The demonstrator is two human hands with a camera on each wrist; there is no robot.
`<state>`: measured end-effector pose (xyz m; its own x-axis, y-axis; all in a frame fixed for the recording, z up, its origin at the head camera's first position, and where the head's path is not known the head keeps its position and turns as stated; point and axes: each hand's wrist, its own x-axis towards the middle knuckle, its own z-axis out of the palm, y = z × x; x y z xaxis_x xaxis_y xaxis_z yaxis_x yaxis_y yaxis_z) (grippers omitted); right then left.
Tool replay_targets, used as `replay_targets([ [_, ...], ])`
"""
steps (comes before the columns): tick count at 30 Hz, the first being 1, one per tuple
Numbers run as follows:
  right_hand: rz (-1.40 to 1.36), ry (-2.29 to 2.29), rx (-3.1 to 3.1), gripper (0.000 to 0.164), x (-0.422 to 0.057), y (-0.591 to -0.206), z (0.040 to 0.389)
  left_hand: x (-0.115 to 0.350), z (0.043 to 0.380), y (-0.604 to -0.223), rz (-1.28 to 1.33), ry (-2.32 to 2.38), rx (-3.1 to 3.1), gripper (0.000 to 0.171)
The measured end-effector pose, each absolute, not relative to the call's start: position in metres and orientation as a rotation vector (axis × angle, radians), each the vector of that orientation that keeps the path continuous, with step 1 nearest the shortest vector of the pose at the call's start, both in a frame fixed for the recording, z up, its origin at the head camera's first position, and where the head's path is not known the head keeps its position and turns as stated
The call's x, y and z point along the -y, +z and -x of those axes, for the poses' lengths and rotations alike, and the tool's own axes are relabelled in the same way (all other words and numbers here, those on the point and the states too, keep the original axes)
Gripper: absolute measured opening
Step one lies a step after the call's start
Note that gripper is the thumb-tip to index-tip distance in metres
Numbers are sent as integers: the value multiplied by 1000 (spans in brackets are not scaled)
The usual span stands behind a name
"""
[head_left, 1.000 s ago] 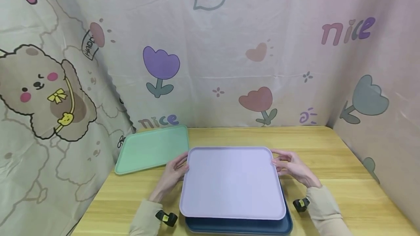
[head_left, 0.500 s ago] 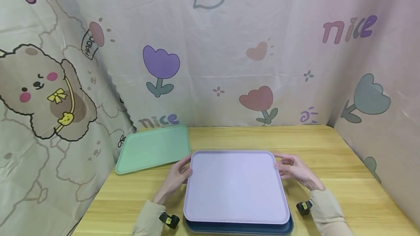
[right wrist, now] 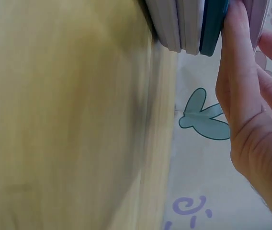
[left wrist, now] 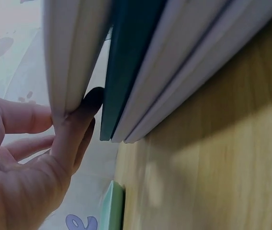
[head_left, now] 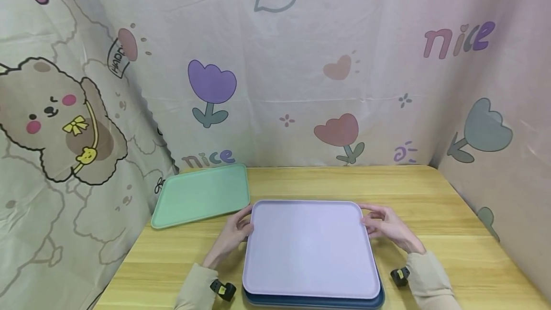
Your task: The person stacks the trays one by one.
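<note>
A lavender tray (head_left: 312, 248) is held level between both hands, over a dark blue tray (head_left: 314, 302) whose front rim shows beneath it. My left hand (head_left: 232, 233) pinches the lavender tray's left edge, thumb on the rim and fingers underneath. On the opposite edge my right hand (head_left: 387, 226) grips the same way. In the left wrist view a gap with fingertips in it separates the lavender tray (left wrist: 76, 52) from the dark blue tray (left wrist: 126, 62). Two pale trays (left wrist: 174, 72) lie under the blue one, stacked on the table.
A mint green tray (head_left: 202, 197) lies at the back left of the wooden table (head_left: 422, 195), close to the left hand. Patterned cloth (head_left: 280, 61) hangs behind the table and along both sides.
The lavender tray has come down and slightly right toward the viewer, covering more of the dark blue tray. Both hands have moved with it, keeping their grip. The green tray stays put.
</note>
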<state>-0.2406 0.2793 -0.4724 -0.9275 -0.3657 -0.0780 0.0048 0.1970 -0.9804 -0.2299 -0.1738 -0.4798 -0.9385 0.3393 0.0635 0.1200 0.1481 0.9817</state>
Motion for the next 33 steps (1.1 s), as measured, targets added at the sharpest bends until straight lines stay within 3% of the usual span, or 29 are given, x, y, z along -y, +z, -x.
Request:
replay_targets([
  [8, 443, -1724, -2321, 59, -277, -473, 240, 166, 230, -480, -398, 1851, -2449, 58],
  [33, 398, -1646, -2414, 49, -276, -478, 238, 159, 234, -483, -317, 1589, -2738, 45],
])
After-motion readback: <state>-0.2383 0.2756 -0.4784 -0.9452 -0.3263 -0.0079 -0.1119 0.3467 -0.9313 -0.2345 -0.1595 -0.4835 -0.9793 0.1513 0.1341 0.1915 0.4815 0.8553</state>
